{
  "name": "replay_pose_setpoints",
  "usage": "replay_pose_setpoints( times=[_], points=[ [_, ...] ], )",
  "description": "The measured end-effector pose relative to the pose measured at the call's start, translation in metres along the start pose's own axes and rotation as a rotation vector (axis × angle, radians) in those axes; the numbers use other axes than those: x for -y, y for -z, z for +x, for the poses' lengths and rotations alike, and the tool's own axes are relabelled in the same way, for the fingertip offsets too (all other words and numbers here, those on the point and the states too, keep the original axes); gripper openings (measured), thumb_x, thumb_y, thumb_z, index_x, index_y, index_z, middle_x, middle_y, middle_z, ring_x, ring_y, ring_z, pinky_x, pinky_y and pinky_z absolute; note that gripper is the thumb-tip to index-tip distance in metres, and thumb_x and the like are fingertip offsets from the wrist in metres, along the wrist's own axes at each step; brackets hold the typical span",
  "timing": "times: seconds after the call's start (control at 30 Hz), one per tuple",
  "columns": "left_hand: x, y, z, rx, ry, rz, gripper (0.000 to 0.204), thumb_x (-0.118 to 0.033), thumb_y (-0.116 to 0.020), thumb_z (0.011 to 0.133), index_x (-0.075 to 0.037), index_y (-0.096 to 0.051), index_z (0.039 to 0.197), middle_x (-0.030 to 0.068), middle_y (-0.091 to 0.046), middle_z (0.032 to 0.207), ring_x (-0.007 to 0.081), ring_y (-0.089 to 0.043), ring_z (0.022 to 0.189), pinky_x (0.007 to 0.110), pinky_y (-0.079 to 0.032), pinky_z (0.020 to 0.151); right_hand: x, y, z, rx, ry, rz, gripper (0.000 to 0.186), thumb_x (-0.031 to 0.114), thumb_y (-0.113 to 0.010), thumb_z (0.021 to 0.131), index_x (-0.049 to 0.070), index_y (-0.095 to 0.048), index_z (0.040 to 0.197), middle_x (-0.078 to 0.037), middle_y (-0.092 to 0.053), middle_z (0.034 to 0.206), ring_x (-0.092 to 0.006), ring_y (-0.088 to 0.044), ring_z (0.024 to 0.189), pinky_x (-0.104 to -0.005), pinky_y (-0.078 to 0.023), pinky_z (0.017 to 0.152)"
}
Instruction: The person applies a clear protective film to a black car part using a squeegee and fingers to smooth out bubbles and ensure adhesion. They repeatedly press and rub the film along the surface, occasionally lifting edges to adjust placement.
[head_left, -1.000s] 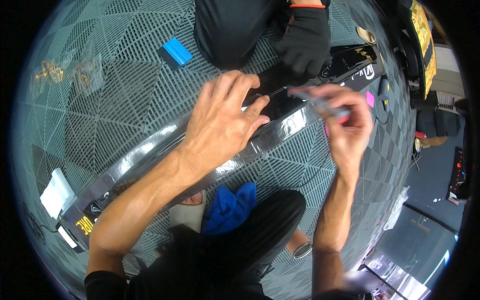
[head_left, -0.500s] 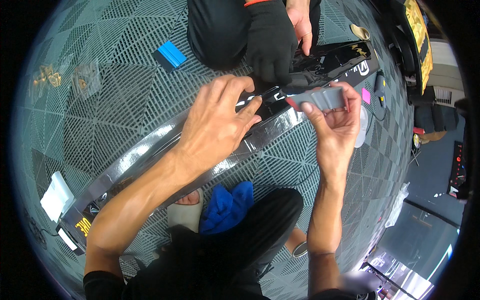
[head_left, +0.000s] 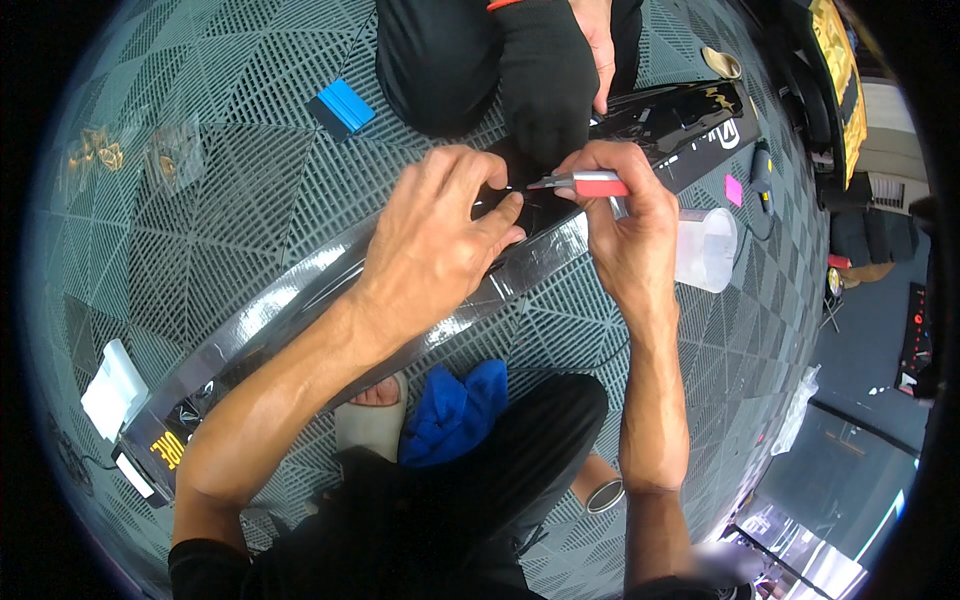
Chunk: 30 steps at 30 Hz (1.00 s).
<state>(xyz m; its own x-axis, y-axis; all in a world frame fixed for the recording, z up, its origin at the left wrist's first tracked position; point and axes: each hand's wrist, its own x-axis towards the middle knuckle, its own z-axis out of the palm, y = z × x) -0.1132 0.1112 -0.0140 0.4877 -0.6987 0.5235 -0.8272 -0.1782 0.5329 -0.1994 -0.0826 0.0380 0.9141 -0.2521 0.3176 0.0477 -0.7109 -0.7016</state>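
Note:
My left hand (head_left: 435,240) rests on the long glossy black panel (head_left: 688,112), fingers bent and apart, fingertips pressing near its middle. My right hand (head_left: 635,235) is closed on a thin grey-and-red tool (head_left: 596,183), its tip beside my left fingertips. The panel lies diagonally on a dark box with a shiny clear covering (head_left: 310,280). Just beyond my fingers, another person's black-gloved hand (head_left: 545,90) reaches down over the panel; their bare hand (head_left: 600,60) is beside it. A clear cup (head_left: 708,250) is right of my right hand.
The grated tile floor (head_left: 230,220) holds a blue squeegee (head_left: 348,105), small bags (head_left: 170,165), white paper (head_left: 112,390), a blue cloth (head_left: 450,420), a pink pad (head_left: 732,190), a corded tool (head_left: 763,175) and a cardboard tube (head_left: 595,485). The other person's knee (head_left: 435,70) is at the top.
My right hand has moved left toward my left fingers, turning the grey tool edge-on. The gloved hand has shifted left, exposing the other person's bare hand. The clear cup shows more fully.

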Motion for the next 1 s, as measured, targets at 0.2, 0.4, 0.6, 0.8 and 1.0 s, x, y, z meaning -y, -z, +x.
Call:
replay_pose_setpoints(
  times=[0.2,0.4,0.6,0.8,1.0],
  points=[
    [0.001,0.000,0.001,0.005,0.003,0.020,0.034,-0.020,-0.085,0.086,-0.003,-0.083,0.115,0.0096,-0.063,0.119,0.0313,-0.058,0.116,0.046,-0.052,0.098,-0.003,-0.001,0.005,0.022,-0.013,-0.027,0.031,-0.018,-0.067,0.087,0.001,-0.070,0.111,-0.013,-0.076,0.096,-0.0283,-0.079,0.092,-0.0372,-0.060,0.082],
    [0.000,-0.001,0.000,0.018,0.021,0.016,0.034,-0.022,-0.085,0.086,-0.005,-0.084,0.116,0.0091,-0.063,0.120,0.0314,-0.058,0.117,0.046,-0.051,0.099,0.000,0.008,0.009,0.129,0.019,-0.051,0.032,-0.021,-0.062,0.082,0.002,-0.066,0.104,-0.012,-0.077,0.094,-0.0270,-0.079,0.092,-0.0370,-0.060,0.081],
    [0.001,0.001,0.000,0.011,0.031,0.043,0.034,-0.025,-0.086,0.086,-0.006,-0.085,0.115,0.0090,-0.064,0.121,0.0317,-0.058,0.118,0.046,-0.050,0.100,-0.003,0.016,0.011,0.223,0.044,0.005,0.035,-0.025,-0.064,0.077,0.002,-0.060,0.098,-0.012,-0.078,0.095,-0.0249,-0.080,0.095,-0.0358,-0.062,0.084],
    [0.000,0.003,0.005,0.019,0.039,0.028,0.039,-0.021,-0.087,0.084,-0.003,-0.084,0.119,0.0093,-0.061,0.125,0.0291,-0.056,0.123,0.045,-0.050,0.096,-0.005,0.017,0.010,0.236,0.041,0.008,0.036,-0.025,-0.065,0.076,0.002,-0.060,0.099,-0.012,-0.078,0.096,-0.0249,-0.080,0.095,-0.0355,-0.063,0.084],
    [0.002,0.003,0.009,0.013,0.094,-0.056,0.043,-0.018,-0.089,0.082,0.002,-0.081,0.119,0.0111,-0.061,0.130,0.0309,-0.055,0.123,0.046,-0.049,0.100,-0.013,0.005,-0.004,0.084,0.124,-0.024,0.038,-0.020,-0.068,0.073,0.002,-0.066,0.103,-0.010,-0.079,0.099,-0.0293,-0.079,0.096,-0.0377,-0.060,0.082]
  ],
)
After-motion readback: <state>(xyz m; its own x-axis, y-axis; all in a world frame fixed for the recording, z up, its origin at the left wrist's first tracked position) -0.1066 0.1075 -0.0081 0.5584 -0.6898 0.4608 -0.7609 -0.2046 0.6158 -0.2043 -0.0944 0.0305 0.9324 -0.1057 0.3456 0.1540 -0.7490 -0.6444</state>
